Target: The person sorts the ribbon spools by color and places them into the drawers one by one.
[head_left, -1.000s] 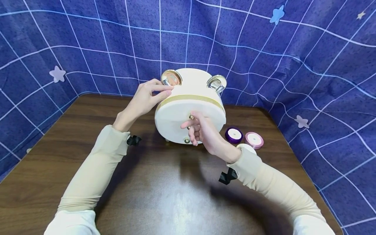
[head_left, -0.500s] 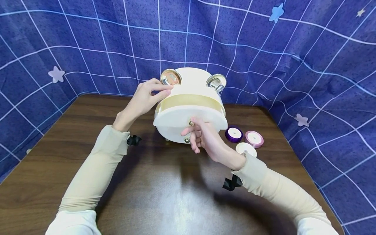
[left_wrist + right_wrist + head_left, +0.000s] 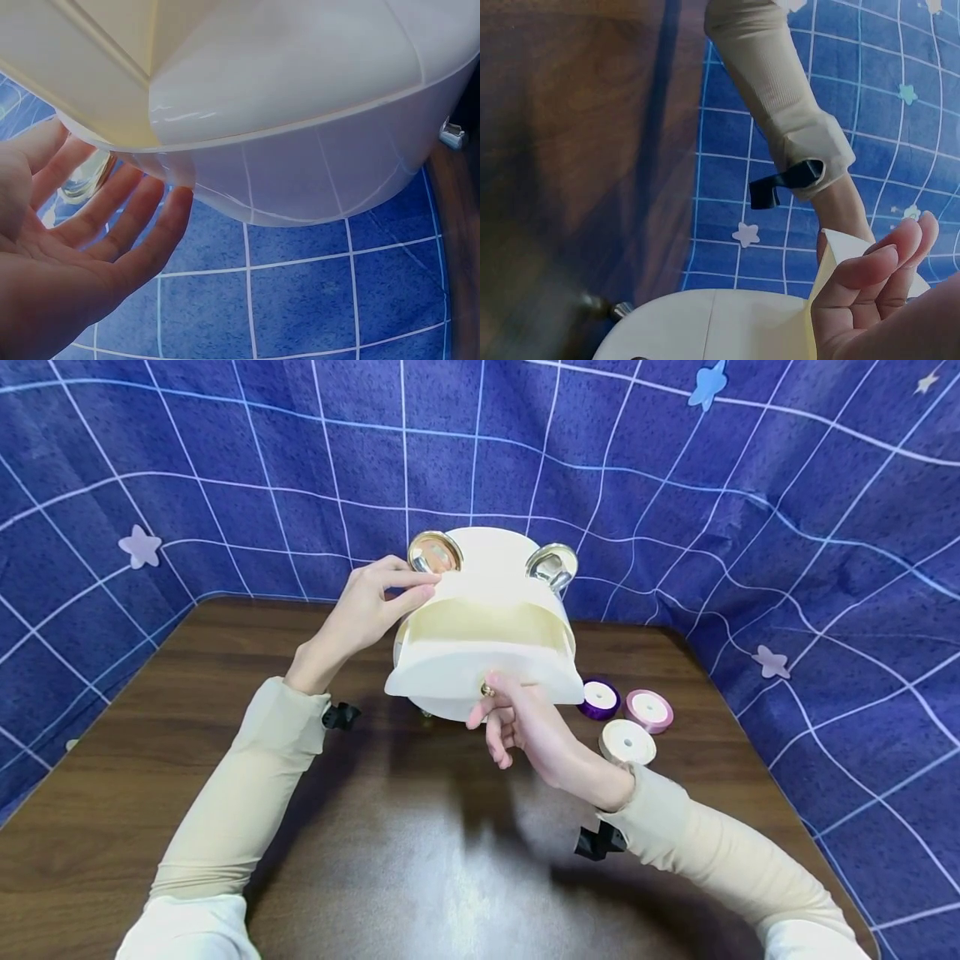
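Observation:
A white rounded storage box (image 3: 491, 556) stands toward the back of the table, with two shiny gold dish-like ears (image 3: 435, 553) on top. My right hand (image 3: 536, 727) pinches a small gold knob (image 3: 487, 688) on the box's front flap (image 3: 431, 670). That flap tilts outward and down, showing a pale yellow inside (image 3: 487, 620). On the box's upper left edge, my left hand (image 3: 375, 602) rests its thumb and fingertips next to the left ear. In the left wrist view, its slightly bent fingers (image 3: 142, 232) touch the outer wall. The lower front of the box is mostly hidden behind the flap.
Right of the box lie three ribbon rolls: purple (image 3: 600, 699), pink (image 3: 649, 711) and white (image 3: 627, 742). The brown wooden table (image 3: 420, 835) meets a blue gridded cloth (image 3: 300, 468) at the back and sides.
The flap has swung outward and down with the knob in my right hand, and the opening above it has grown. My left hand has stayed on the box edge.

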Demonstrator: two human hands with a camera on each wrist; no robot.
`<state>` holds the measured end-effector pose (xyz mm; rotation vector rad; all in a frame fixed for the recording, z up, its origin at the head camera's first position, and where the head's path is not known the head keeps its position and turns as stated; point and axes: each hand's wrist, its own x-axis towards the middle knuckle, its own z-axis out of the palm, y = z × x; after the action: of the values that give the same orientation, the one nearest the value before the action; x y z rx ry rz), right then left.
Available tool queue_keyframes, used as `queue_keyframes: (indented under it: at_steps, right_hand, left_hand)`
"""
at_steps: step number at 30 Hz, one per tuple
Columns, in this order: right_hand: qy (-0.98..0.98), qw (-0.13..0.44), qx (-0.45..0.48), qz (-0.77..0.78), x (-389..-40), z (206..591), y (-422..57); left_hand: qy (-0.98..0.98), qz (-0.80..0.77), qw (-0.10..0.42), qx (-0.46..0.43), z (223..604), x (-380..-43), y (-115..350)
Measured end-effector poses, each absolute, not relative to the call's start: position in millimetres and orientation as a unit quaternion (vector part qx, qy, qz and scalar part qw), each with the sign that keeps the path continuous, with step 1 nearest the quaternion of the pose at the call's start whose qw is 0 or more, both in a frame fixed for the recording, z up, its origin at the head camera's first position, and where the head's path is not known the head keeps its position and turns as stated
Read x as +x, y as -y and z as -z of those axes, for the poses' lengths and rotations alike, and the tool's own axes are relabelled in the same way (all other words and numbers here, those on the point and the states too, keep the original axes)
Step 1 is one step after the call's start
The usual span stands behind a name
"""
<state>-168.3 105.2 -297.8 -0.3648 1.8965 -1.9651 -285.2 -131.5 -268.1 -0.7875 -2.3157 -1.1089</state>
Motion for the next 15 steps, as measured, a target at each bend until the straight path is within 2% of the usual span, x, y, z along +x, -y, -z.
queue_keyframes:
  at_steps: [15]
  right_hand:
    - [-0.694, 0.198, -0.154, 0.675, -151, 299, -116]
  left_hand:
    - [0.833, 0.417, 0.224, -0.287, 268, -283, 131]
